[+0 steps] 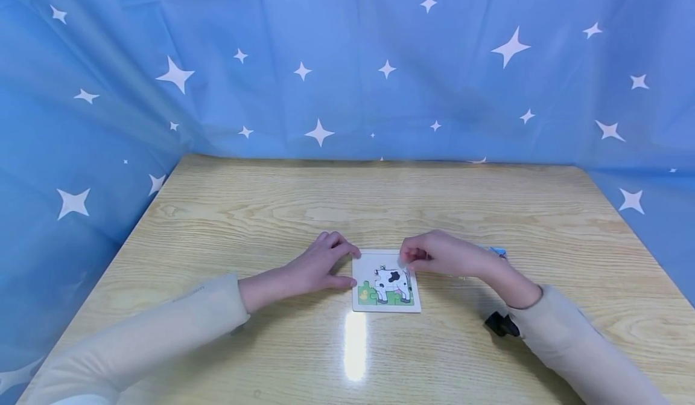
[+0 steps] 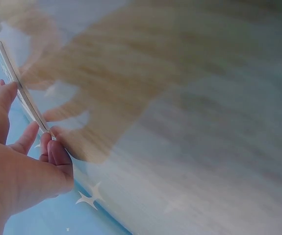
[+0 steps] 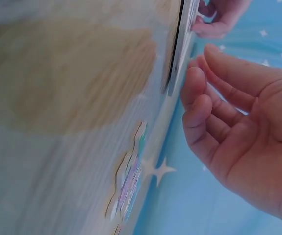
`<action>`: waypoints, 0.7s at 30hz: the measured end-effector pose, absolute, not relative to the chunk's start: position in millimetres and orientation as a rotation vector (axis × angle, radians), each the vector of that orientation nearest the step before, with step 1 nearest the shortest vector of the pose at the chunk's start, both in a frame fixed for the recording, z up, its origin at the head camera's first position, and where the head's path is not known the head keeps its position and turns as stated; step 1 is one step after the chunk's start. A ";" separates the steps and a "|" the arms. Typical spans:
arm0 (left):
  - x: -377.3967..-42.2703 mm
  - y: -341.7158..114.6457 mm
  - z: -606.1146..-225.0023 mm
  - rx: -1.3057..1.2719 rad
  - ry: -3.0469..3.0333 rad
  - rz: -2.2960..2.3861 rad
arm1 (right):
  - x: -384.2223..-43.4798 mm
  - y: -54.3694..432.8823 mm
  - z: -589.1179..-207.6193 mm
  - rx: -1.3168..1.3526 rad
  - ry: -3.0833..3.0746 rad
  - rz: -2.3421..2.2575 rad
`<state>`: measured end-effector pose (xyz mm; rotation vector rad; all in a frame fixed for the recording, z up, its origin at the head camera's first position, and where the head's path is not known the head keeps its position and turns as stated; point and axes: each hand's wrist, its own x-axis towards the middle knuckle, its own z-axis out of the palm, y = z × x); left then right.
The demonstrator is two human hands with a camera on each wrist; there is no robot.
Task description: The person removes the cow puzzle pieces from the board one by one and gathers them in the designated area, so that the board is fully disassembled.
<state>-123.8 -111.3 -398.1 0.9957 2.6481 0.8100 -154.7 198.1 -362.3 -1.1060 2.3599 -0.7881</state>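
Item: flat, square, white-bordered puzzle board (image 1: 380, 258), on the pale wood-grain bench (image 1: 260, 200), between the two hands.

Contents: black-and-white cow picture (image 1: 394, 277) on green ground, seams showing, in the part nearer the person; the part beyond it, level with the fingertips, is plain white.

Left hand (image 1: 320, 264): thumb and forefinger spread, both touching the board's near-side edge, apparently steadying it.

Right hand (image 1: 442, 254): fingers curled, tips at the board's opposite edge, near its far corner; whether a piece is pinched there cannot be told.

Loose stock: several thin, multicoloured puzzle pieces (image 3: 128, 181), on the bench beside the right hand, away from the board.

Sundry: small black object (image 1: 502, 325), by the right sleeve; not identifiable.

Step in hand, as judged: fitting or adjusting pieces, lower picture largely laid. Next move seems to call for the left hand holding the board steady while the right takes a loose piece and tries it in the white part.
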 end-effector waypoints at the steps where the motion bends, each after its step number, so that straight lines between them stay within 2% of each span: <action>1: -123.9 -111.2 -398.1 0.997 2.648 0.811 | -154.9 196.3 -362.5 -1.104 2.357 -0.786; 21: -126.5 -109.6 -401.3 0.985 2.642 0.832 | -159.4 171.4 -365.0 -1.187 2.272 -0.727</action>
